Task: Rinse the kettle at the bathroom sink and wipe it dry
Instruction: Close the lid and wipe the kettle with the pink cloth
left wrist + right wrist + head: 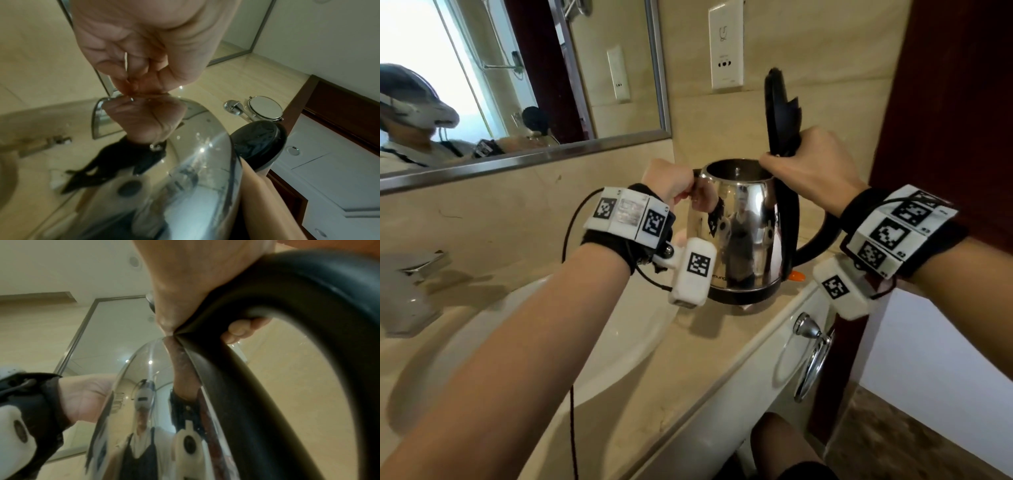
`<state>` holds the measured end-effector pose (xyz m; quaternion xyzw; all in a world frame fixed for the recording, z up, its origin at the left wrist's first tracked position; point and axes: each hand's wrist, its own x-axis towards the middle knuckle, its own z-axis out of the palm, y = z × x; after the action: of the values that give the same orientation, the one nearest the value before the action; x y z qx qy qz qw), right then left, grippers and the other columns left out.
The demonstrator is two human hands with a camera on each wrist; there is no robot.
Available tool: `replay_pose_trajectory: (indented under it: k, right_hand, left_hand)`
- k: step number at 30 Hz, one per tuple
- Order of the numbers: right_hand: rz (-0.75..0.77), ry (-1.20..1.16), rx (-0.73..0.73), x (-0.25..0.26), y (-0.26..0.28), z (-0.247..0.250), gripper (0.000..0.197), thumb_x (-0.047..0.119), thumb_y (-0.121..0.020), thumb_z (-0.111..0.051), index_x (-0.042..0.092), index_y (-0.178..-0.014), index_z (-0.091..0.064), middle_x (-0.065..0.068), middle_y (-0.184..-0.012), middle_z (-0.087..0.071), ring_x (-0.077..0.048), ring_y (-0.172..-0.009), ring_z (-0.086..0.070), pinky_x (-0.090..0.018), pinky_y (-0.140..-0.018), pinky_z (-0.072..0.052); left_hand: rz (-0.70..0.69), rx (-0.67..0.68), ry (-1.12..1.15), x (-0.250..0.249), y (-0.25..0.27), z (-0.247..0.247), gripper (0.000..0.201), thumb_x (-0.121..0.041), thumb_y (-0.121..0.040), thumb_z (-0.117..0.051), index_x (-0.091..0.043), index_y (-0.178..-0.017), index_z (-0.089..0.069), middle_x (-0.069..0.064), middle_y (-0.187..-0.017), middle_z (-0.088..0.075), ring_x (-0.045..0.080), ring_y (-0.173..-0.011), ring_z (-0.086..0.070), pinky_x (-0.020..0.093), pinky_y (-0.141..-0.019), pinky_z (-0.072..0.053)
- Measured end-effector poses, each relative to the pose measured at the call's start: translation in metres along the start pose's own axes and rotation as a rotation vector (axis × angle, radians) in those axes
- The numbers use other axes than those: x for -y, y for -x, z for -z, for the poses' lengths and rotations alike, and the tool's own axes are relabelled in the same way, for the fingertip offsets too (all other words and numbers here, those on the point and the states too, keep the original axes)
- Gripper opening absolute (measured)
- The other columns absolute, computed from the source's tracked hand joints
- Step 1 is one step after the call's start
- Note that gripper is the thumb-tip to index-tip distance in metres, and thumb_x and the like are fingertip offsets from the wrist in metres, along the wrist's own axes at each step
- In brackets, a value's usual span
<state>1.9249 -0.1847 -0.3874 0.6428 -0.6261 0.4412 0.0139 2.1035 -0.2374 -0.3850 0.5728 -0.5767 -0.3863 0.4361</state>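
I have the steel kettle (739,236) standing upright on the beige counter (681,373), just right of the sink basin (493,346); my right hand (810,171) wraps the top of its black handle (813,240), fingers curled tight round the grip, and in the right wrist view those fingertips (242,331) show coming round the handle's inner side. The black lid (779,113) stands raised and upright directly above my right knuckles, so the kettle's mouth lies open just left of them. My left hand (671,183) sits at the spout side of the rim; its fingers (131,78) are bunched narrow and pressed against the steel at the lip, though I cannot tell whether they pinch the edge or only touch it. Below my left fingers the polished wall mirrors the wrist strap and camera. Left of my left hand the faucet (410,294) stands over the basin; past my right fingers a wall socket (726,48) sits on the tile; below my right wrist a chrome towel ring (811,356) hangs on the counter's front.
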Motion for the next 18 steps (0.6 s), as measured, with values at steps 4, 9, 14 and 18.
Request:
replay_pose_trajectory:
  k: [4, 9, 14, 18]
  right_hand:
    - [-0.045, 0.020, 0.009, -0.025, -0.007, 0.002, 0.033, 0.036, -0.079, -0.061, 0.019, -0.055, -0.047, 0.002, -0.055, -0.049, -0.011, -0.051, -0.047, -0.024, -0.048, -0.033]
    - [-0.077, 0.056, -0.005, -0.053, -0.016, 0.006, 0.029, 0.037, -0.078, -0.061, 0.016, -0.059, -0.053, -0.003, -0.062, -0.056, -0.013, -0.055, -0.051, -0.025, -0.048, -0.036]
    - [-0.117, 0.082, -0.020, -0.077, -0.024, 0.006, 0.031, 0.040, -0.077, -0.061, 0.018, -0.057, -0.050, -0.001, -0.062, -0.056, -0.014, -0.057, -0.052, -0.026, -0.050, -0.038]
    - [-0.120, 0.070, -0.014, -0.091, -0.030, 0.006, 0.035, 0.038, -0.077, -0.060, 0.018, -0.054, -0.043, 0.001, -0.058, -0.050, -0.015, -0.053, -0.048, -0.026, -0.051, -0.038]
  left_hand:
    - [0.011, 0.050, 0.013, 0.000, -0.012, -0.029, 0.029, 0.010, -0.085, -0.041, -0.007, -0.064, -0.050, 0.008, -0.066, -0.048, 0.011, -0.055, -0.042, 0.019, -0.047, -0.031]
    - [0.017, 0.085, 0.045, 0.001, -0.027, -0.061, 0.023, 0.011, -0.084, -0.040, -0.007, -0.076, -0.051, 0.007, -0.066, -0.044, 0.013, -0.057, -0.044, 0.014, -0.035, -0.032]
    - [-0.013, 0.095, -0.019, 0.005, -0.048, -0.084, 0.027, 0.006, -0.082, -0.045, -0.010, -0.060, -0.048, 0.007, -0.067, -0.049, 0.020, -0.066, -0.049, 0.026, -0.059, -0.037]
    - [-0.053, 0.135, -0.075, 0.006, -0.055, -0.094, 0.014, 0.004, -0.075, -0.046, -0.003, -0.073, -0.058, 0.013, -0.071, -0.057, 0.022, -0.062, -0.050, 0.023, -0.046, -0.031]
